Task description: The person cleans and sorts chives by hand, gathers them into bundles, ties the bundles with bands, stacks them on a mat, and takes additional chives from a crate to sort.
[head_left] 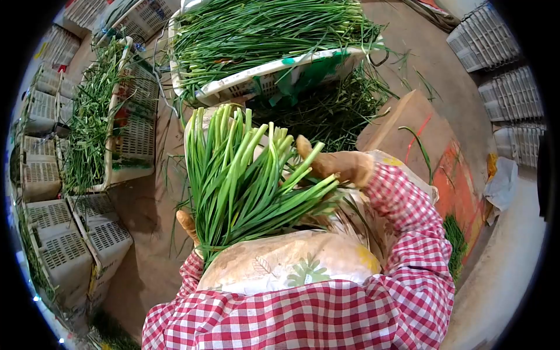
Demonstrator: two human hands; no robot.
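Note:
A loose bunch of garlic chives (pixel 233 181) lies over my lap, its pale cut ends fanned upward and to the right. My left hand (pixel 188 226), in a brown work glove, is at the bunch's lower left side; one digit shows, and the leaves hide the others. On the right, my right hand (pixel 338 165), gloved too, is closed against the stems, with one digit raised beside the cut ends. Its other fingers are partly covered by the chives. Beneath the bunch is a stained, leaf-printed apron (pixel 291 256).
Ahead stands a white crate (pixel 280 73) heaped with chives, with leafy scraps (pixel 326 111) below it. Another crate (pixel 111 134) of greens is at left, near stacked crates (pixel 61 239). A cardboard box (pixel 402 128) sits right of my knees; more crates (pixel 487 38) line the right wall.

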